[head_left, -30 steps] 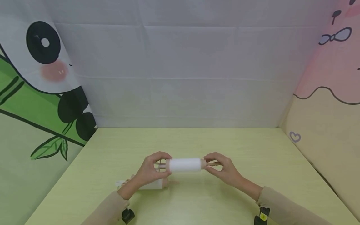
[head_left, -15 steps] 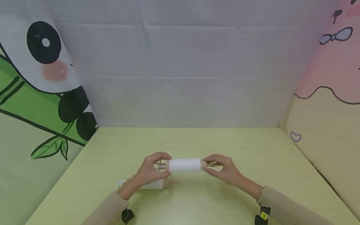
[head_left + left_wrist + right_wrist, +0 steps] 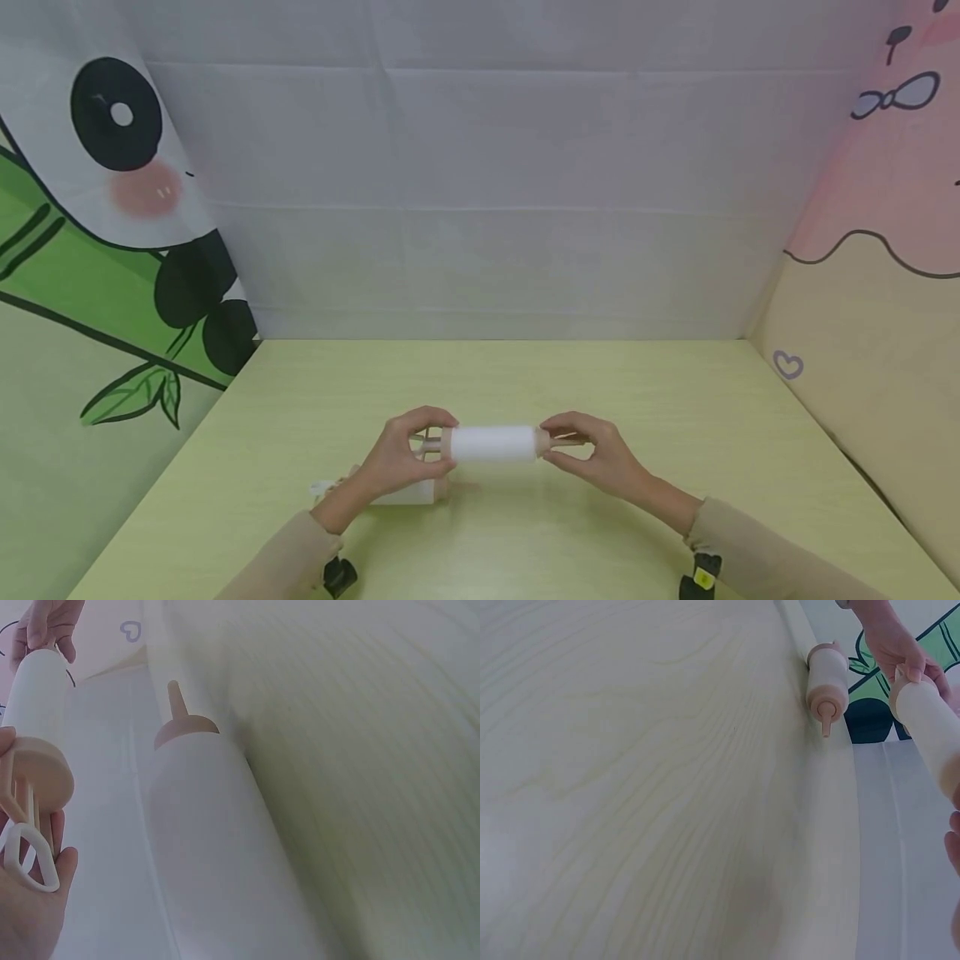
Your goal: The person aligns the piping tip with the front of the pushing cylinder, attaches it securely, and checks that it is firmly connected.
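Note:
Between both hands hangs a white icing syringe [image 3: 492, 443], held level above the table. My left hand [image 3: 401, 450] grips its peach collar [image 3: 52, 776] at the plunger end, thumb and fingers on opposite sides. A white loop handle [image 3: 49, 862] sticks out of that end towards the palm. At the other end, my right hand [image 3: 600, 450] pinches the peach nozzle cap [image 3: 542, 442] with thumb and fingertips; the slim nozzle points into that hand. A second, similar icing syringe [image 3: 210, 840] lies on the table, partly hidden behind my left hand and wrist in the head view.
The pale wooden table [image 3: 525, 375] runs back to a light cloth wall [image 3: 495, 250]. Printed side panels, a panda [image 3: 172, 192] at left and a pink figure [image 3: 862, 200] at right, border it. Dark wrist cameras [image 3: 341, 575] hang under both sleeves.
The held icing syringe has dipped very slightly, and my right fingers have shifted a little left and down at its nozzle cap. The left hand and the second icing syringe stay put.

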The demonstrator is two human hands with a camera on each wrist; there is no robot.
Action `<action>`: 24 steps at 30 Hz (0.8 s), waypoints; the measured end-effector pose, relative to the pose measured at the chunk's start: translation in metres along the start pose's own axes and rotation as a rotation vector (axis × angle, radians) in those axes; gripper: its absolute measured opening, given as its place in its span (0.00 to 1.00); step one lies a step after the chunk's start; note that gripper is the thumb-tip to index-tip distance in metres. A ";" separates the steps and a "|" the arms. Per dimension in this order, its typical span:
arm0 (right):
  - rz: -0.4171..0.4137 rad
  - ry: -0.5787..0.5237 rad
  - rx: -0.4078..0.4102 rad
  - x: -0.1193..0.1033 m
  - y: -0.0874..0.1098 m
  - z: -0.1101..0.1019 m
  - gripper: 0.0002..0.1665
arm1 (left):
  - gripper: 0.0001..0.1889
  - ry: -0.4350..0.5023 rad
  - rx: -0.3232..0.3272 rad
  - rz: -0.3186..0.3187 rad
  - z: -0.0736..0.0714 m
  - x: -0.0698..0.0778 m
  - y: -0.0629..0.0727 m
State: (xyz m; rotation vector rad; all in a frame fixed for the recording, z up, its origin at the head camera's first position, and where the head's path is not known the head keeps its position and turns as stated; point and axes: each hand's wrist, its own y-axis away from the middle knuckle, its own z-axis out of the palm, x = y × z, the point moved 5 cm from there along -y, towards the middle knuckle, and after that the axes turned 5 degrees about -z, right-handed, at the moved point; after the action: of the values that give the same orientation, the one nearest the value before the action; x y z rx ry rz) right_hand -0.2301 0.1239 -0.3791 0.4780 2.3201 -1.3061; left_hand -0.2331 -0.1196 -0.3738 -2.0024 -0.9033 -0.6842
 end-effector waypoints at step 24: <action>0.018 0.071 -0.036 0.001 0.002 -0.004 0.19 | 0.20 -0.011 0.007 0.013 -0.001 0.002 -0.002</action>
State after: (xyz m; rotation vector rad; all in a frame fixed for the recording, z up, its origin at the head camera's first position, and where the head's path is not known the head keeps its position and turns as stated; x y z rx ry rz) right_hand -0.2306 0.1280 -0.3791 0.5404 2.3875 -1.2557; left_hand -0.2331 -0.1192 -0.3709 -2.0061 -0.8967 -0.6623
